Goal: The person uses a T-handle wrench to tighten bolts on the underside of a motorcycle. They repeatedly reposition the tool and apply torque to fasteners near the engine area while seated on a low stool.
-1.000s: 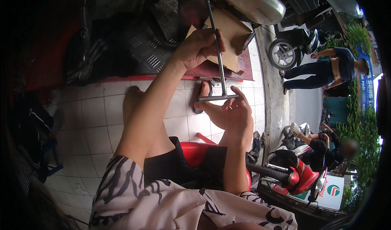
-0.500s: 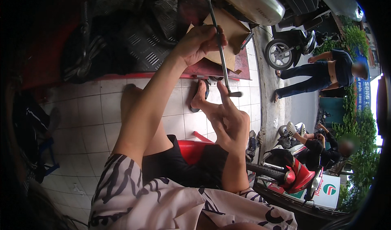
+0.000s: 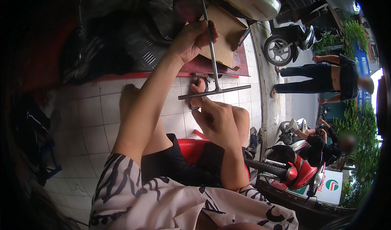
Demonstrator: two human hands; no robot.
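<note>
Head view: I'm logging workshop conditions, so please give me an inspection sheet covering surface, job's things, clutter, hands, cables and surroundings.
Surface: red platform, with white tiled floor beside it.
Job's things: T-handled tool, a straight metal shaft with a crossbar.
Clutter: cardboard on the platform.
Hands: left hand around the shaft; right hand beside the crossbar, fingers partly bent, contact unclear.
Cables: nothing seen clearly; the left side is dark.
Surroundings: red motorcycle, standing person and seated person, all at picture right.

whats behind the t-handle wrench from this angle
Behind the T-handle wrench are cardboard, the red platform and white tiled floor, with a foot behind its crossbar. What the wrench and left hand cover cannot be seen.
</note>
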